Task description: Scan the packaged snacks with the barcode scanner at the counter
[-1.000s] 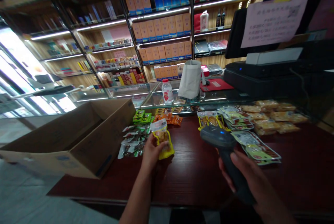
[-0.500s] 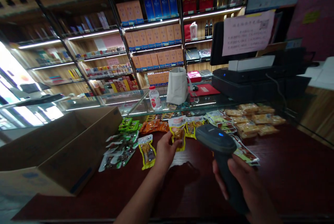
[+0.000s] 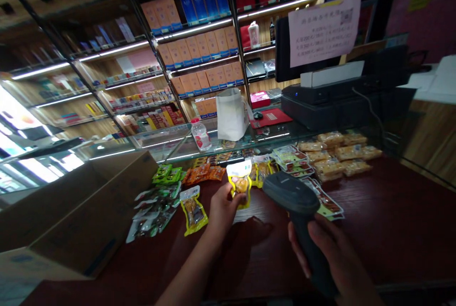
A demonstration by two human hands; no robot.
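Note:
Pinched in my left hand (image 3: 225,208) is a yellow-edged snack packet (image 3: 241,185), held upright above the dark red counter and brightly lit. My right hand (image 3: 329,249) is wrapped around the handle of a dark barcode scanner (image 3: 292,194), whose head points left toward that packet. Another yellow-edged packet (image 3: 193,211) lies flat left of my left hand. Farther left are silver-green packets (image 3: 156,211), green packets (image 3: 170,174) and orange packets (image 3: 203,173). More yellow-edged packets (image 3: 263,170) lie behind the scanner head, with flat white-green packets (image 3: 294,159) to their right.
An open cardboard box (image 3: 117,201) stands at the left. Wrapped pastry-like packs (image 3: 333,154) lie at the back right. Behind are a bottle (image 3: 201,135), a white paper bag (image 3: 232,116), a red mat (image 3: 276,118) and a monitor (image 3: 282,49) with a notice. Stocked shelves line the wall.
The held packet is now brightly lit, and the scanner's blue light no longer shows. The surroundings have shifted slightly left in view. Both hands keep their grips.

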